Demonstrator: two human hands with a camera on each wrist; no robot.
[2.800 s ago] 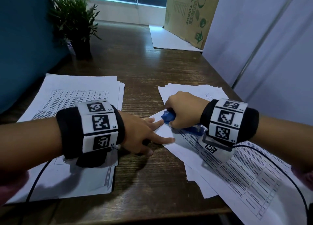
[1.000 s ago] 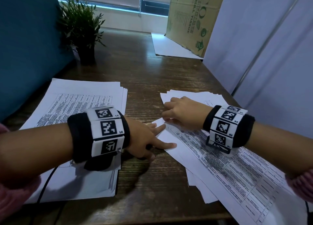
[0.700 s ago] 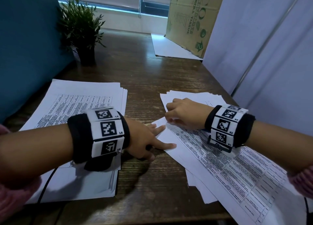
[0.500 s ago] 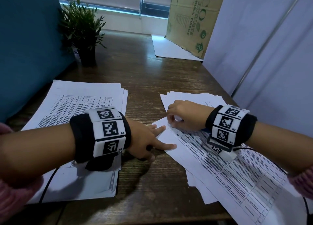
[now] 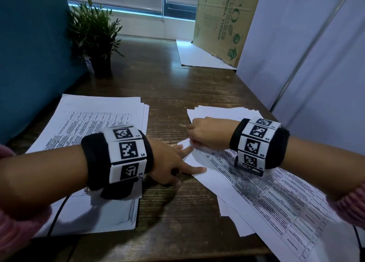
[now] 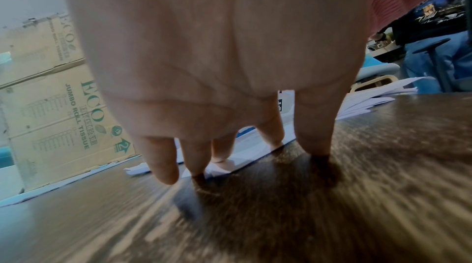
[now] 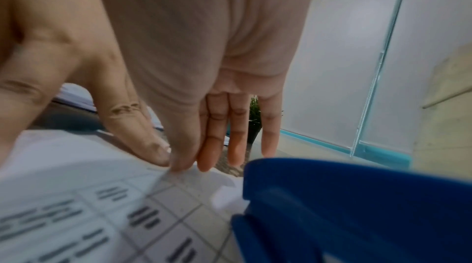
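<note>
A printed sheet (image 5: 266, 192) with a table of text lies askew on top of the right pile of papers (image 5: 217, 111). My left hand (image 5: 177, 163) has its fingers spread and straight; the fingertips (image 6: 166, 166) press the sheet's left edge and the wood beside it. My right hand (image 5: 192, 141) is at the sheet's far corner. In the right wrist view its thumb and forefinger (image 7: 169, 163) pinch that corner of the printed sheet (image 7: 89, 206). A blue stapler (image 7: 357, 206) lies on the paper just below the right wrist, hidden in the head view.
A second paper pile (image 5: 94, 119) lies under my left forearm. A potted plant (image 5: 94, 31) stands far left, and a cardboard box (image 5: 223, 21) on a white board (image 5: 197, 56) far right. A blue screen (image 5: 29, 54) and a pale partition (image 5: 316, 64) flank the wooden table (image 5: 167, 84).
Earlier my right hand gripped the blue stapler at the sheet's corner; it has let go and now pinches the corner itself. My left hand has stayed pressed on the sheet's edge.
</note>
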